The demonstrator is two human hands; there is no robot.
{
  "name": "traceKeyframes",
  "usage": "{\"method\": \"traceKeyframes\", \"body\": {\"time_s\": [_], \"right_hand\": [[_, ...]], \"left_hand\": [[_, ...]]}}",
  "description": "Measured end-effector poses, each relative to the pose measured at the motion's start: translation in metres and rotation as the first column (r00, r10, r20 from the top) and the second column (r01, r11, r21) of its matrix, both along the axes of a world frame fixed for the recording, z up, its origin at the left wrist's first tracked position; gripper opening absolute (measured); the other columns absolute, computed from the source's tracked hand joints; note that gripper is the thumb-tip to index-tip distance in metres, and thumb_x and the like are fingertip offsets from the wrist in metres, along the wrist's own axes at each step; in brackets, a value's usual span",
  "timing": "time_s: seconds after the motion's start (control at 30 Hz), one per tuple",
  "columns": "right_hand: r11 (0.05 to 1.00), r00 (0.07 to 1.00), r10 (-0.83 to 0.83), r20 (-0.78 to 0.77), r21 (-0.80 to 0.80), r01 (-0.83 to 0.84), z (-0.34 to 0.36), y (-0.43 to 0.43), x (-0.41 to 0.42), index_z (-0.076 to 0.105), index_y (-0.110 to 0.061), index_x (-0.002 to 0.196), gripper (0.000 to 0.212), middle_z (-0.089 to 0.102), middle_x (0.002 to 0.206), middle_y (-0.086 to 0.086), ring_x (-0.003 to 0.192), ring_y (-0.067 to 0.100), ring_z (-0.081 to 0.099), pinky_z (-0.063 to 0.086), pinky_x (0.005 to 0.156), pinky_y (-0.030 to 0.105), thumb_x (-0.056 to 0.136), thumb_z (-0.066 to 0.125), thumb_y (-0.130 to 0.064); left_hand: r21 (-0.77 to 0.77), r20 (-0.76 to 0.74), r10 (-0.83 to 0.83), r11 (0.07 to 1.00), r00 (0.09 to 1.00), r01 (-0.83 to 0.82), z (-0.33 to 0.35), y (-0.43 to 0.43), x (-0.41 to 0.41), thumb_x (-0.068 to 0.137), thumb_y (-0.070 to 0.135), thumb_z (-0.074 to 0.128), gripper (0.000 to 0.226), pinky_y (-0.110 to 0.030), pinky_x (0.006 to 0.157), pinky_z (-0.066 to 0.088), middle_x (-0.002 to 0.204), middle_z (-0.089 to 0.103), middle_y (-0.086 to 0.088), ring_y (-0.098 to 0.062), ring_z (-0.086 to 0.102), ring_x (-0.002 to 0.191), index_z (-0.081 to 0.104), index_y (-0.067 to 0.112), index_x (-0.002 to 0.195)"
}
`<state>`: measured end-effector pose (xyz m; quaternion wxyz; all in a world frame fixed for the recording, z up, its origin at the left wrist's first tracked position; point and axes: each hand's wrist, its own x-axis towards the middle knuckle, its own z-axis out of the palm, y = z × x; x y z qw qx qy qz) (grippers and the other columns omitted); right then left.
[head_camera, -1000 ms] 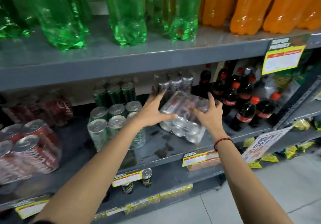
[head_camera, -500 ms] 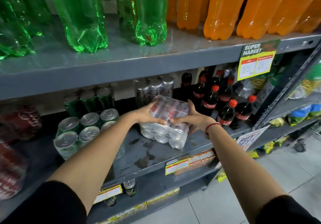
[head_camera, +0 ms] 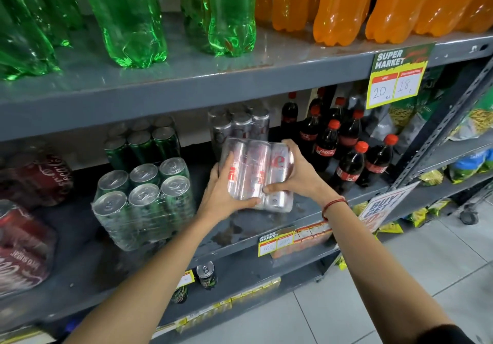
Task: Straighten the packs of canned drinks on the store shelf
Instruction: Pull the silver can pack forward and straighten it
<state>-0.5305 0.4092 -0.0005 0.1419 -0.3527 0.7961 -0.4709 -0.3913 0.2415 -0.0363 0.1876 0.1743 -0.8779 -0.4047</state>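
Observation:
A shrink-wrapped pack of silver cans [head_camera: 253, 167] is tilted, its lower end resting on the middle grey shelf [head_camera: 240, 233]. My left hand [head_camera: 222, 197] grips its left and lower side; my right hand [head_camera: 296, 175] grips its right side. Behind it stands another pack of silver cans [head_camera: 238, 127], upright. To the left sits a wrapped pack of green cans [head_camera: 145, 197], with more green cans [head_camera: 141, 144] behind it. Red can packs [head_camera: 24, 247] lie at the far left.
Small cola bottles [head_camera: 346, 154] stand just right of the held pack. Large green bottles [head_camera: 128, 18] and orange bottles [head_camera: 341, 4] fill the upper shelf. A yellow price sign [head_camera: 394, 80] hangs from its edge. Loose cans [head_camera: 206, 274] stand on the lower shelf. Tiled floor [head_camera: 386, 277] is at right.
Both hands closed on the silver pack, which was lying with its can ends toward me, and turned it so the cans' sides face me. The view shifted left and closer.

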Motion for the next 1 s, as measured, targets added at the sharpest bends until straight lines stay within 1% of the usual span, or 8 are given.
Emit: {"method": "traceKeyframes", "body": {"time_s": [0.1,0.2,0.33,0.43,0.53,0.63,0.83,1.0], "right_hand": [[0.999,0.977,-0.016,-0.210,-0.052,0.006,-0.009,0.005,0.011,0.030,-0.042,0.126,0.097,0.038,0.140,-0.011,0.135,0.015,0.033,0.033,0.107,0.029,0.051,0.091,-0.030],[0.997,0.973,-0.066,-0.222,-0.051,0.056,-0.025,0.011,0.023,0.032,-0.036,0.132,0.089,0.015,0.158,0.007,0.143,0.006,0.006,0.022,0.107,0.021,0.062,0.086,-0.021],[0.993,0.963,-0.119,-0.241,-0.054,0.110,-0.039,0.016,0.033,0.037,-0.023,0.135,0.078,0.017,0.157,0.010,0.143,0.011,0.014,0.024,0.104,0.024,0.070,0.080,-0.022],[0.983,0.974,-0.139,-0.181,-0.146,0.113,-0.037,0.018,0.037,0.040,-0.024,0.133,0.075,0.030,0.151,0.007,0.145,0.020,0.020,0.026,0.112,0.034,0.071,0.081,-0.029],[0.946,0.977,-0.199,-0.078,-0.274,0.171,-0.026,0.017,0.033,0.042,-0.028,0.132,0.067,0.039,0.144,0.002,0.137,0.020,0.036,0.033,0.111,0.045,0.076,0.077,-0.035],[0.951,0.984,-0.176,0.014,-0.255,0.173,-0.006,0.003,0.018,0.043,-0.049,0.125,0.056,0.040,0.141,-0.002,0.129,0.014,0.043,0.038,0.107,0.037,0.076,0.069,-0.052],[0.985,0.976,-0.085,0.203,-0.130,0.113,0.003,-0.016,-0.019,0.064,-0.028,0.116,0.038,0.055,0.133,0.007,0.119,0.019,0.055,0.045,0.104,0.039,0.079,0.073,-0.029],[0.950,0.972,-0.170,0.165,-0.234,0.206,-0.013,0.003,0.001,0.061,-0.035,0.117,0.036,0.051,0.132,-0.002,0.122,0.007,0.048,0.038,0.109,0.037,0.083,0.069,-0.025]], "left_hand": [[-0.164,-0.128,0.082,0.981,0.988,-0.102,-0.019,0.029,0.010,0.053,0.066,0.073,0.130,-0.030,0.104,0.033,0.151,0.012,-0.010,-0.024,0.028,0.136,-0.009,0.033,0.147],[-0.229,-0.127,0.160,0.955,0.979,-0.186,-0.039,0.051,0.012,0.070,0.057,0.070,0.120,-0.044,0.111,0.027,0.153,-0.001,-0.026,-0.040,0.013,0.142,-0.022,0.033,0.143],[-0.320,-0.020,0.159,0.934,0.987,-0.157,-0.055,0.049,0.026,0.086,0.035,0.061,0.105,-0.043,0.087,0.053,0.154,0.001,-0.026,-0.041,0.056,0.114,-0.030,0.042,0.136],[-0.324,-0.038,0.125,0.937,0.991,-0.131,-0.049,0.042,0.038,0.088,0.033,0.057,0.092,-0.040,0.069,0.057,0.156,0.006,-0.017,-0.031,0.065,0.089,-0.019,0.042,0.140],[-0.210,-0.148,0.142,0.963,0.979,-0.172,-0.035,0.047,0.047,0.087,0.031,0.059,0.084,-0.028,0.077,0.052,0.157,0.006,-0.009,-0.028,0.060,0.106,-0.002,0.040,0.145],[-0.018,-0.243,0.266,0.960,0.933,-0.278,-0.009,0.064,0.040,0.089,0.034,0.057,0.074,-0.030,0.086,0.041,0.158,0.001,-0.007,-0.025,0.047,0.124,0.009,0.039,0.145],[0.291,0.072,0.325,0.898,0.943,-0.331,0.031,0.065,-0.003,0.090,0.055,0.041,0.058,-0.049,0.111,0.026,0.157,-0.018,-0.012,-0.039,0.019,0.142,0.022,0.042,0.143],[0.354,-0.010,0.239,0.909,0.971,-0.220,0.026,0.031,-0.020,0.086,0.050,0.054,0.053,-0.039,0.108,0.027,0.152,0.016,-0.014,-0.029,0.025,0.139,0.038,0.039,0.135]]}}
